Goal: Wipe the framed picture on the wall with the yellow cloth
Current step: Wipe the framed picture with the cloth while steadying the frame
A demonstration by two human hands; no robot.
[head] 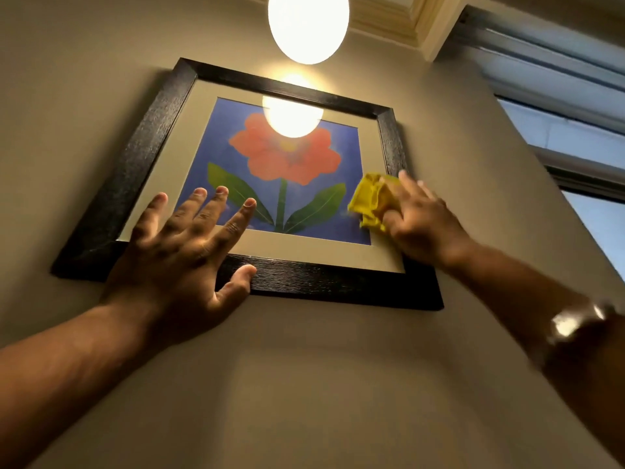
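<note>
A framed picture (142, 157) hangs on the beige wall above me: black frame, cream mat, red flower with green leaves on blue. My left hand (182, 252) lies flat against its lower left part, fingers spread over the glass, thumb under the bottom rail. My right hand (419, 218) presses a bunched yellow cloth (368, 201) against the glass at the lower right corner of the print. A watch sits on my right wrist.
A glowing oval ceiling lamp (307, 25) hangs above the frame and reflects in the glass. A window with a grey frame (571, 130) is on the right wall. Bare wall (304, 384) lies below the picture.
</note>
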